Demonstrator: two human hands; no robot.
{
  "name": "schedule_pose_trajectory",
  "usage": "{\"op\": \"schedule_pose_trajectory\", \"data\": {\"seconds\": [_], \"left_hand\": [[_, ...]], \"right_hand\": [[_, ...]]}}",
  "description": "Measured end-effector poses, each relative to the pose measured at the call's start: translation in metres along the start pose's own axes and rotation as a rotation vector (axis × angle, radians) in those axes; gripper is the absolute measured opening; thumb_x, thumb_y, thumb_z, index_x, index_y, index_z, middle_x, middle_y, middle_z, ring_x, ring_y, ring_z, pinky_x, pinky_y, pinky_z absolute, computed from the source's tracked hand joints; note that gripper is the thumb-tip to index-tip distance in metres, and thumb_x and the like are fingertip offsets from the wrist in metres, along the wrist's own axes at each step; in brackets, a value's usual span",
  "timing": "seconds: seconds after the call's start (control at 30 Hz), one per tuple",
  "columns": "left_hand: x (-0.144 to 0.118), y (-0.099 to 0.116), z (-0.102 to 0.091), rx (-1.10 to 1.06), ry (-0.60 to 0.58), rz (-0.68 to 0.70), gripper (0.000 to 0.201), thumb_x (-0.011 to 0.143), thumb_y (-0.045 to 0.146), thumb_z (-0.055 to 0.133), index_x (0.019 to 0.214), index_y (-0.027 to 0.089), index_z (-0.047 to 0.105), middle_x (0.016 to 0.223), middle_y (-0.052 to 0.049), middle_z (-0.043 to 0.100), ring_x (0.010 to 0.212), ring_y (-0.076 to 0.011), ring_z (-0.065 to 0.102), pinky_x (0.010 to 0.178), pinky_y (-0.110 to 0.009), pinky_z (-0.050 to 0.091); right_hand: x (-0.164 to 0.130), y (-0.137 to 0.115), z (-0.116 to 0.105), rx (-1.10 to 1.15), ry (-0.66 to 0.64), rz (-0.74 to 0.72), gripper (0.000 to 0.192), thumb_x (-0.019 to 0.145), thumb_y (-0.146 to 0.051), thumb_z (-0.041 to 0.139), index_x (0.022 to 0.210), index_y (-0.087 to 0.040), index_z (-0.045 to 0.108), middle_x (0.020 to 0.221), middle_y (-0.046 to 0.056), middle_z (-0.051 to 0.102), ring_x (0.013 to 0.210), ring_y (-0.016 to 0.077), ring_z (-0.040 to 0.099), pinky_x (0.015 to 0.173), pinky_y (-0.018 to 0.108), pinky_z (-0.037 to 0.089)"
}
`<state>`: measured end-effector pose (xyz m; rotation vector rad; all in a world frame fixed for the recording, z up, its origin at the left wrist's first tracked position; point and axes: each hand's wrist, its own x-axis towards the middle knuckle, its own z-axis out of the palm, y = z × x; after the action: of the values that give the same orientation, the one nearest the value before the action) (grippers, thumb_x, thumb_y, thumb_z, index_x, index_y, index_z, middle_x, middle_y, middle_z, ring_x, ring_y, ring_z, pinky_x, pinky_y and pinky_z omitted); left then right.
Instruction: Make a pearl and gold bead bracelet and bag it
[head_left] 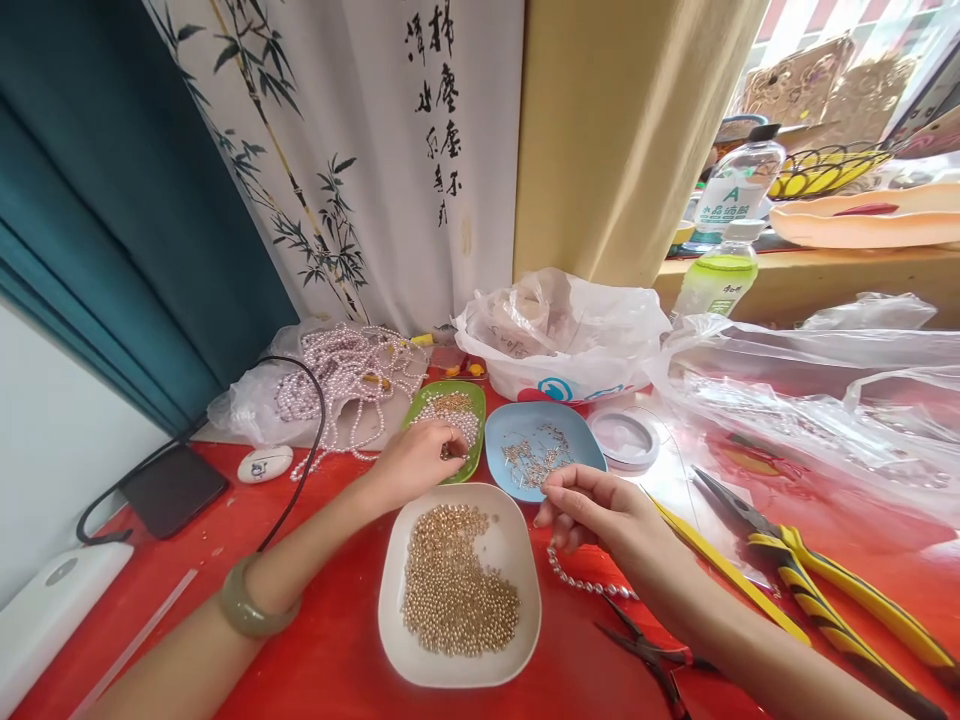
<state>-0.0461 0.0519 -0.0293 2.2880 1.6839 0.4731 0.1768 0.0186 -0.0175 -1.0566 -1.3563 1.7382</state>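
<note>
Pinched between her right hand's (592, 510) fingertips is a short strand of pearl beads (581, 580), trailing back toward her across the red table (337, 650). Her left hand (416, 460) dips, fingers curled, into the green dish (472, 400) of pearls, just left of the blue dish (510, 430).

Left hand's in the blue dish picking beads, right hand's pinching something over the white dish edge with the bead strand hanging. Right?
Not quite. The head view shows the left hand in the green dish, not the blue dish. The rest holds: the right hand pinches near the white dish, with the bead strand trailing below.
</note>
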Motion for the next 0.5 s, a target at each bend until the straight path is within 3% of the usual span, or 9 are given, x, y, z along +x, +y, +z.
{"op": "schedule_pose_trajectory", "data": {"seconds": [0.33,0.5], "left_hand": [[-0.001,0.002,-0.005,-0.060,-0.006,0.058,0.014,0.075,0.019,0.051,0.074,0.020,0.065,0.083,-0.005,0.064,0.088,-0.0228,0.051,0.080,-0.038,0.038],[-0.002,0.011,-0.005,-0.255,0.020,0.023,0.015,0.079,0.027,0.050,0.082,0.018,0.062,0.084,-0.004,0.065,0.078,-0.0171,0.056,0.071,-0.031,0.044]], "right_hand": [[-0.003,-0.002,0.003,-0.035,0.002,0.014,0.016,0.075,-0.032,0.055,0.068,-0.017,0.053,0.065,0.000,0.062,0.050,0.0078,0.052,0.053,0.022,0.042],[-0.005,-0.008,0.002,-0.074,0.004,-0.008,0.017,0.076,-0.031,0.053,0.066,-0.017,0.052,0.062,-0.001,0.061,0.051,0.0081,0.051,0.055,0.022,0.041]]}}
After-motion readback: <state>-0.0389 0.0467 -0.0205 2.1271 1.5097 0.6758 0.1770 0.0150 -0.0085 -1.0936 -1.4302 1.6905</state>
